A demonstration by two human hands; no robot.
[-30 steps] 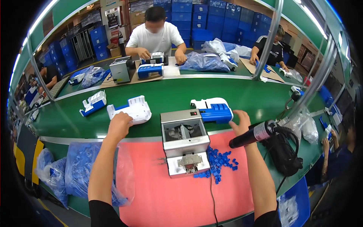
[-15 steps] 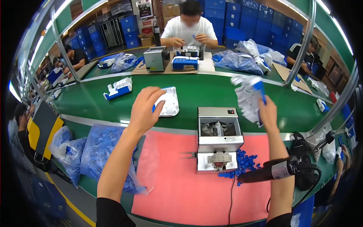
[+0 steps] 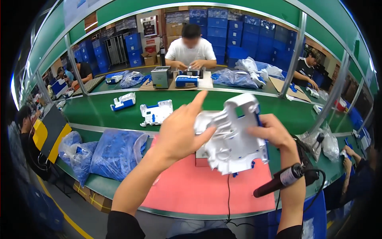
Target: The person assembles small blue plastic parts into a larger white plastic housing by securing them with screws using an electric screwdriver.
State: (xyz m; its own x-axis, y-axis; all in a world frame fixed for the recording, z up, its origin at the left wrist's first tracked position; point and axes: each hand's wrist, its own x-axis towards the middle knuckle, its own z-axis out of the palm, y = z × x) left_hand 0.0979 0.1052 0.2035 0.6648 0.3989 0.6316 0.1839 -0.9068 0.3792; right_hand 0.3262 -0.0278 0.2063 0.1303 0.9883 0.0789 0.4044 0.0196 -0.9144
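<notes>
Head view: right hand (image 3: 275, 132) holds the white shell (image 3: 242, 145); left hand (image 3: 180, 129) is wide, so best hold both sides gently.

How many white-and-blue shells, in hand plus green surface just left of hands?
3: held shell in right hand; near shell and far shell on green surface, left of left hand. Hands may hide others.

Black sleeves (image 3: 124, 226), apparently bluish jeans (image 3: 195, 227)
</notes>
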